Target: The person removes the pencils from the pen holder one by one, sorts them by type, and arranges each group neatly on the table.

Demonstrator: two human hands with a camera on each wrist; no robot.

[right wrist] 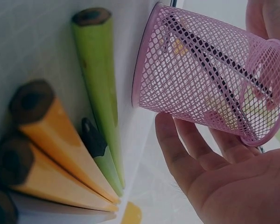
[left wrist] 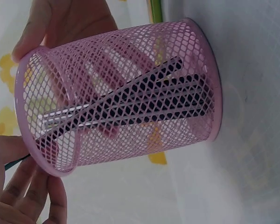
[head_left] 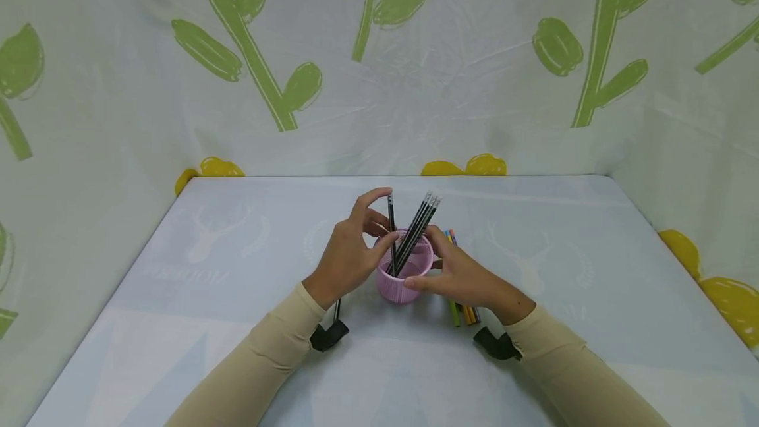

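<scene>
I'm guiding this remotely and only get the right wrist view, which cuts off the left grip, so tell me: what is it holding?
Observer: In the head view, the left grip holds one black pencil, index fingertip at its top end.
Operator: What else sticks out of the pink cup?
Observer: A bunch of other pencils, their pale ends above the rim, leaning to the side of the right grip.
Operator: Anything I'm missing at the rim?
Observer: Yes, the left wrist view shows the right thumb against it.
</scene>
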